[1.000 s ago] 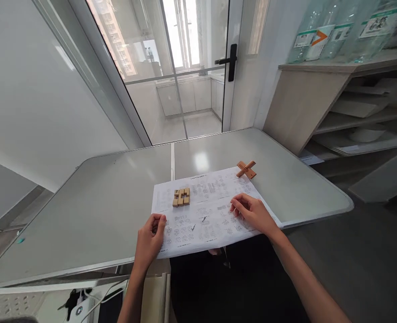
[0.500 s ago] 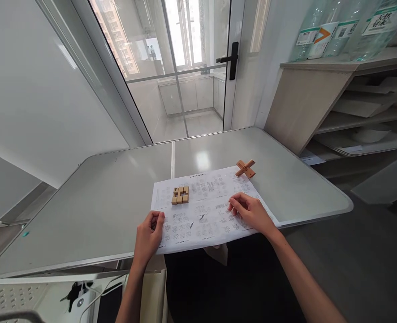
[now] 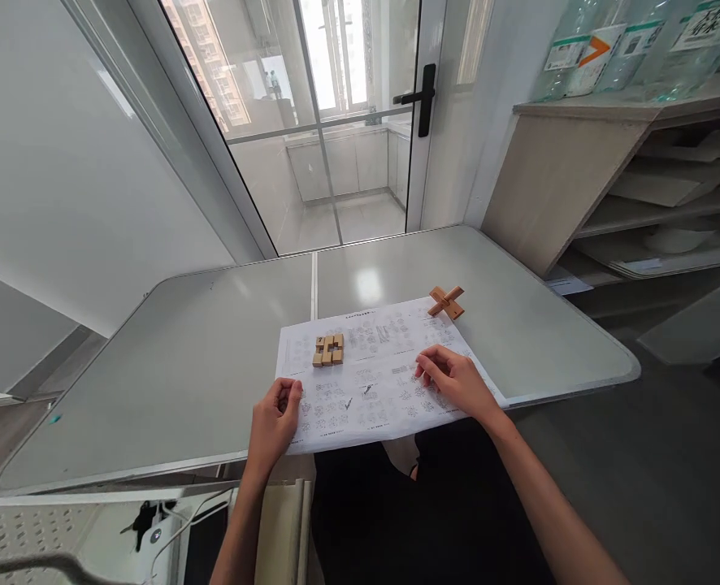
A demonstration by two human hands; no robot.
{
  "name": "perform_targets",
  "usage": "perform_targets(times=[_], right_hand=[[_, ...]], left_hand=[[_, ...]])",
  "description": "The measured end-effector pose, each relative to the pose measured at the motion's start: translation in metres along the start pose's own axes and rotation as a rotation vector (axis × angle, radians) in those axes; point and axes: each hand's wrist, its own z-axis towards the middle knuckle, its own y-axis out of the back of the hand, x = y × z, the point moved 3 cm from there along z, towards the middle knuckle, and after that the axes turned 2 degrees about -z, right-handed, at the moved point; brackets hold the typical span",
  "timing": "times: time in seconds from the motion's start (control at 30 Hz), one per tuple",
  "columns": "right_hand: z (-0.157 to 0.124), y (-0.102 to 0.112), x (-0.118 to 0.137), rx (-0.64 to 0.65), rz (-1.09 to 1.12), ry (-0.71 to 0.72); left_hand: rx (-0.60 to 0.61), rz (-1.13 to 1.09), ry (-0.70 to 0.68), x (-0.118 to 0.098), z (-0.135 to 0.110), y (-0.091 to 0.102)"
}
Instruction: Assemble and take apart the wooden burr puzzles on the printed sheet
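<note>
The interlocked brown wooden cross (image 3: 446, 302) lies at the one o'clock corner of the printed white paper sheet (image 3: 390, 406), the pale wooden block cluster (image 3: 327, 357) at ten; both look pieced together. Only two dark ticks (image 3: 367, 391) stand out among many diagrams. The left hand (image 3: 275, 418), at eight, curls narrow, its hold unclear; the right hand (image 3: 454, 382), at three, hangs loosely half-curled, seemingly holding nothing.

Illegibly small print (image 3: 360, 314) on paper (image 3: 360, 358)
</note>
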Motion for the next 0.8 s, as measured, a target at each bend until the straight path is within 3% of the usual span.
perform_targets(times=[0.8], right_hand=[[0.008,0.002,0.008,-0.019,0.025,-0.025]], left_hand=[[-0.057,0.066,0.052,0.004,0.012,-0.002]])
